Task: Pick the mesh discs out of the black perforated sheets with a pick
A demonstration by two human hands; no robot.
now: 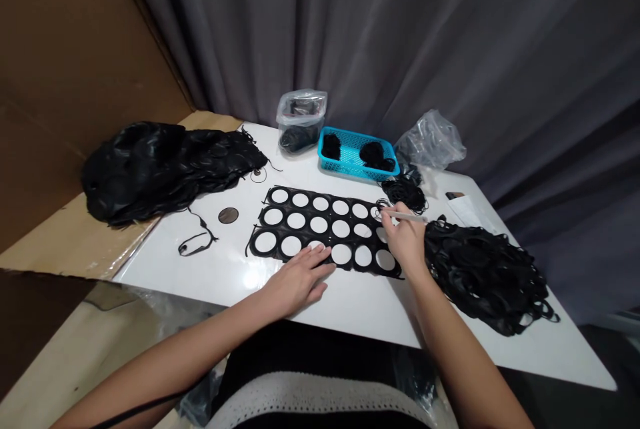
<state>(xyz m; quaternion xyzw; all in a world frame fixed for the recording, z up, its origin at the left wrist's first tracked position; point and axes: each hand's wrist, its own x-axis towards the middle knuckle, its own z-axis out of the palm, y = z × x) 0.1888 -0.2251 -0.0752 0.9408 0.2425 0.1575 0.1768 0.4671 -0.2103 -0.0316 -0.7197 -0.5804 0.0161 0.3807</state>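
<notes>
A black sheet [330,227] with rows of round holes lies flat in front of me, and white shows through the holes. My left hand [300,279] rests on its near edge, fingers stretched out and holding nothing. At the sheet's far right corner, my right hand [406,237] is closed around a thin, pale, pen-like tool [405,216]. Thin black rings [382,205] show at its fingertips; whether they are gripped or only touched is unclear. Beside the right hand lies a tangle of thin black loops [404,193]. The hole at the near right corner looks greyer than the others.
A blue basket [327,165] with black bundles stands at the back, beside a bagged clear tub [301,123] and a plastic bag [433,139]. Black piles lie left [165,172] and right [490,272]. A dark disc [229,215] and a black strip [197,242] lie left.
</notes>
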